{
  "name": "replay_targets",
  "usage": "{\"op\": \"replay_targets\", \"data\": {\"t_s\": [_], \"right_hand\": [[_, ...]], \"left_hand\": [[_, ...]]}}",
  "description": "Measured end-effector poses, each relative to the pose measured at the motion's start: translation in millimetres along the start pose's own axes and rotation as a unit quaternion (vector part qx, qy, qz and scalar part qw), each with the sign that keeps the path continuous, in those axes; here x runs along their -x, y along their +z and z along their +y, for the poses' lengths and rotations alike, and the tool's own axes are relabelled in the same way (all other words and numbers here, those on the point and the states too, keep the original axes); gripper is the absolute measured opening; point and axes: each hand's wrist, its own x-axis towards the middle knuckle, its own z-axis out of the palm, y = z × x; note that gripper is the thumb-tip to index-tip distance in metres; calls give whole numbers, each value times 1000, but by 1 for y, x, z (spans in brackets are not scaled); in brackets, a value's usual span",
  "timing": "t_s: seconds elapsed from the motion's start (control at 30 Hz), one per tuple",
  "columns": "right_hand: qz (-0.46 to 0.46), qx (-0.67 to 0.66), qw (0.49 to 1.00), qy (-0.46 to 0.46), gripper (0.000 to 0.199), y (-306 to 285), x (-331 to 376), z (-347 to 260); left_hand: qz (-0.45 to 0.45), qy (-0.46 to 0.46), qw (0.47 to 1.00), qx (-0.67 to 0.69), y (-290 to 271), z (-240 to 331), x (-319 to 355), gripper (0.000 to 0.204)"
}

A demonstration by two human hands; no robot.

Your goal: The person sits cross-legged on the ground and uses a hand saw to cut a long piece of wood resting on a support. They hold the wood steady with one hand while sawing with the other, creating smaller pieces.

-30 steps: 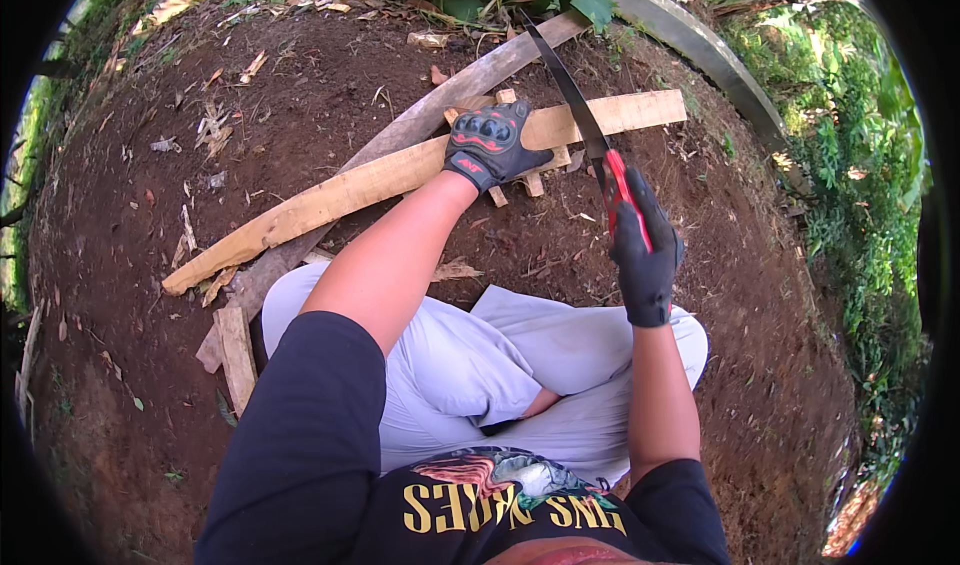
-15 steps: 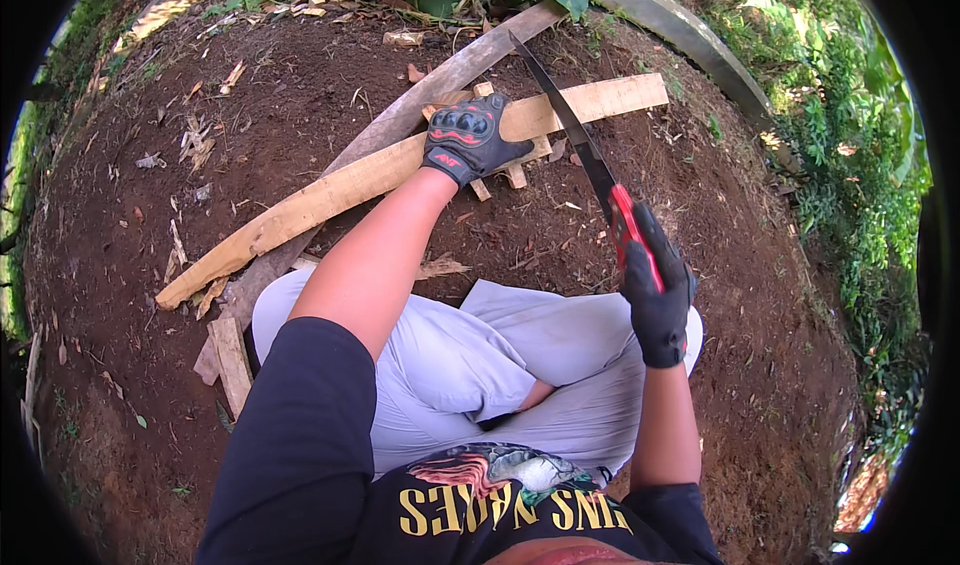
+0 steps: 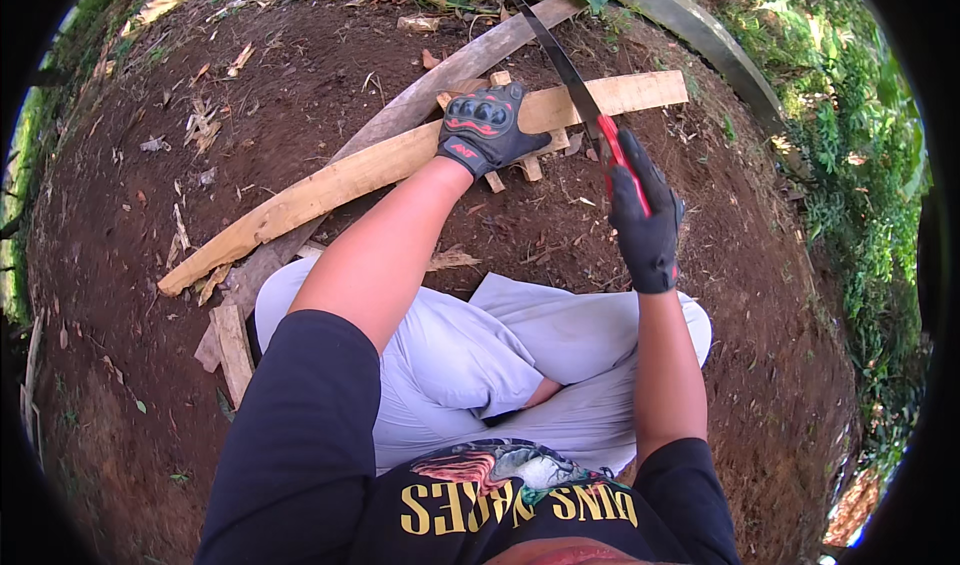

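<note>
A long pale wooden plank [image 3: 330, 180] lies slanted across bare earth. My left hand [image 3: 485, 125], in a black glove with red marks, presses flat on the plank near its right part. My right hand [image 3: 645, 220], in a black glove, grips the red handle of a hand saw [image 3: 560, 60]. The dark blade runs up and left from my fist and crosses the plank just right of my left hand. Small cut wood blocks [image 3: 530, 160] lie under and beside the plank at that spot.
A greyer, weathered board [image 3: 430, 90] lies under the pale plank, running toward the upper right. Short wood offcuts [image 3: 232, 345] rest by my left knee. My legs in light trousers [image 3: 500, 355] are folded on the dirt. A curved concrete edge [image 3: 720, 50] and green plants border the far side.
The saw has slid forward through the plank, the blade reaching further up and away, and my right hand has moved closer to the plank. The left hand stays on the wood.
</note>
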Motion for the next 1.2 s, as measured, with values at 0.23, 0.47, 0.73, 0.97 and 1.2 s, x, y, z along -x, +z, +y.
{"op": "replay_targets", "data": {"t_s": [0.23,0.47,0.73,0.97,1.2], "right_hand": [[12,-20,999,-22,45,44,-46,2],[-23,-19,990,135,49,-49,63,-38],[-4,2,987,159,53,-119,159,-75],[-5,-7,999,30,46,-9,19,-10],[-12,-47,998,27,46,40,-47,1]], "left_hand": [[2,-8,1000,10,1,1,1,66],[4,-10,1000,0,-1,1,6,72],[44,7,999,3,4,-2,6,75],[4,-5,1000,10,4,-1,3,69],[-13,-5,1000,21,3,3,3,64]]}}
